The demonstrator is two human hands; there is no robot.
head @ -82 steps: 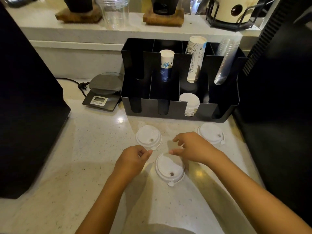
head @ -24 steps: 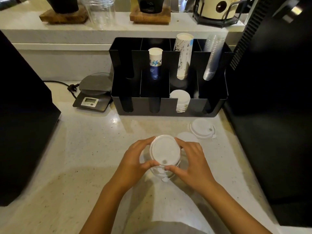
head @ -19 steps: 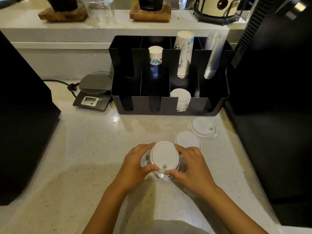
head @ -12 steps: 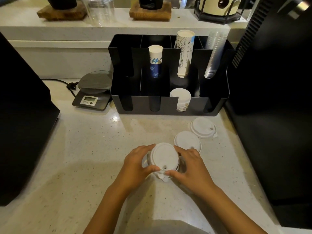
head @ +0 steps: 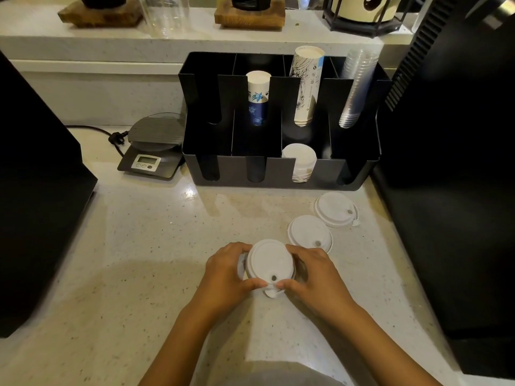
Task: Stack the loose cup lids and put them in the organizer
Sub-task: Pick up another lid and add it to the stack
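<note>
A stack of white cup lids (head: 268, 261) is gripped between my left hand (head: 227, 271) and my right hand (head: 312, 274), low over the counter. The sip hole on top faces me. How many lids the stack holds is hidden by my fingers. Two loose white lids lie flat on the counter to the right: one lid (head: 309, 232) just beyond my right hand, another lid (head: 335, 208) nearer the black organizer (head: 276, 174). A short stack of white lids (head: 300, 160) stands in the organizer's front third slot.
The organizer's back slots hold a blue-and-white paper cup stack (head: 257, 96), a tall printed cup stack (head: 305, 84) and clear plastic cups (head: 355, 84). A digital scale (head: 152, 150) sits left of it. Black machines flank the counter on both sides.
Both hands gathered lids from the counter into one stack and now hold it. In the last second the stack sank slightly toward the counter; a loose lid came into view beyond my right hand.
</note>
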